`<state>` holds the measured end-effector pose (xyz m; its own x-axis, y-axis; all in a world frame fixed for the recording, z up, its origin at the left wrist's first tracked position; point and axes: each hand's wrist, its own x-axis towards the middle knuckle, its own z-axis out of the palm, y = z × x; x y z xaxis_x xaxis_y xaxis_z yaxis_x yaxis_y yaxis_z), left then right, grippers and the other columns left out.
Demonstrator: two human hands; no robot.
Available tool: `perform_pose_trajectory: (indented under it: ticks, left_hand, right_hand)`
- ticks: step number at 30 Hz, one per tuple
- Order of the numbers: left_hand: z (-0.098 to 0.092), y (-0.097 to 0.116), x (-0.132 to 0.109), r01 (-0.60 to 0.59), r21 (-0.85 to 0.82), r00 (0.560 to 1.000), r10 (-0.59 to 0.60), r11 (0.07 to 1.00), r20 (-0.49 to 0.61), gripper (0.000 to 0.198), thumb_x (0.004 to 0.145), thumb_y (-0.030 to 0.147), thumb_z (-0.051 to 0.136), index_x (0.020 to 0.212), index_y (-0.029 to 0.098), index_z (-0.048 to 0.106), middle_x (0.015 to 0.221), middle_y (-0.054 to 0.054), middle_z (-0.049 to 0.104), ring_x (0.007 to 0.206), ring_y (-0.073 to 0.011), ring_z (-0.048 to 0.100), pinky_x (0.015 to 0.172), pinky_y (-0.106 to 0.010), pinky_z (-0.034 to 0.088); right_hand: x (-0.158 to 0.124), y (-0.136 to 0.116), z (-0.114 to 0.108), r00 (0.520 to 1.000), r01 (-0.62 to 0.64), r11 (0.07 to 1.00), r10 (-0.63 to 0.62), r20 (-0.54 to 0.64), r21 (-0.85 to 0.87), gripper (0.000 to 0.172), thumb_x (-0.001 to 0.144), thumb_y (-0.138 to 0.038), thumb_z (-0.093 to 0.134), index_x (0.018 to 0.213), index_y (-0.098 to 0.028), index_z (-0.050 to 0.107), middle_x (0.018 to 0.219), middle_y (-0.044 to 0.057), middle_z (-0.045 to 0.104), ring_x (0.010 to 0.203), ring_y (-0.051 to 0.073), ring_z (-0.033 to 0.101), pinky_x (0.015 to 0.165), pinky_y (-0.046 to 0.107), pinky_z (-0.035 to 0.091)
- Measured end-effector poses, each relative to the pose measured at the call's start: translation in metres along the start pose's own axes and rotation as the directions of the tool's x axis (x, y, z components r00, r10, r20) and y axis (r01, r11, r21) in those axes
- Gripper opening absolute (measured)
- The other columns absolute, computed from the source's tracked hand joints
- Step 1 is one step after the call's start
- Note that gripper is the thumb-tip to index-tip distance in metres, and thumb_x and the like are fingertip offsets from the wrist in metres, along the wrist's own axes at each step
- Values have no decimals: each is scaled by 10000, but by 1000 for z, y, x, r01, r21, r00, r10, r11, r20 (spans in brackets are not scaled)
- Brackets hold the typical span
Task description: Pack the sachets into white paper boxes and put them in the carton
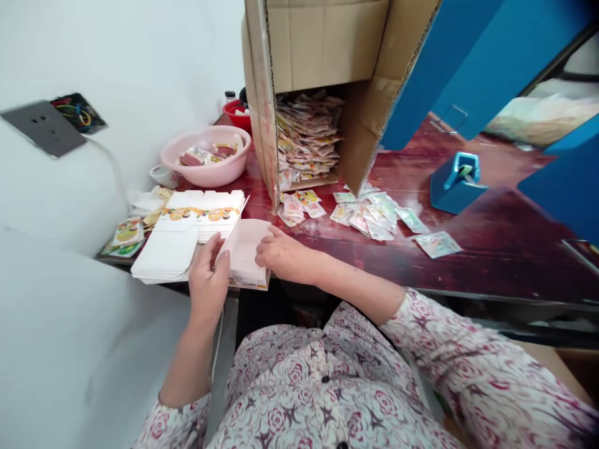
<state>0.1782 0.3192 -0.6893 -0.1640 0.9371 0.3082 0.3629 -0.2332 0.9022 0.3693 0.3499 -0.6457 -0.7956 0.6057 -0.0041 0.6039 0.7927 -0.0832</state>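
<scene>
At the near edge of a dark red table (496, 249), the person's left hand (209, 280) is half curled, its bent fingers (219, 262) gripping the side of a stack of pale pink card (242, 252). The right hand (285, 254) lies palm down across the stack's far corner, fingers fairly straight; whether it is gripping or only resting, I can't tell. The stack sits between the hands, its lower end just over the table edge. Just left of it, touching the left hand, is a taller pile of flat white printed card blanks (187, 231), with a few picture cards (127, 232) beyond.

Past the hands, loose foil packets (369, 215) are scattered over the tabletop. A cardboard box (318, 50) stands on its side, crammed with more packets (306, 134). Behind the pile, a pink plastic basin (206, 156) holds packets, and a red bowl (236, 115) sits beyond it. Off to the right stands a blue tape dispenser (457, 181), below a blue panel (444, 68). The person wears a floral blouse (327, 380).
</scene>
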Motion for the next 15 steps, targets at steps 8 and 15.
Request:
perform_pose_trajectory:
  ticks: [8,15]
  left_hand:
    - [26,-16,32,-42,184,986,71,982,-154,438,973,512,463,1153,168,665,1106,-124,702,1209,-288,601,1150,-462,383]
    - [40,-25,44,11,167,996,5,986,-94,537,964,566,461,1250,145,633,1207,-172,686,1242,-315,591,1160,-503,379]
  right_hand:
    - [-44,56,36,781,-246,908,393,-485,340,361,996,-178,386,1200,-188,684,1254,85,706,1199,185,623,1066,368,462]
    - [-8,117,44,560,-752,580,813,-161,312,495,999,-479,438,1243,-97,638,1175,198,709,1097,307,668,927,393,510]
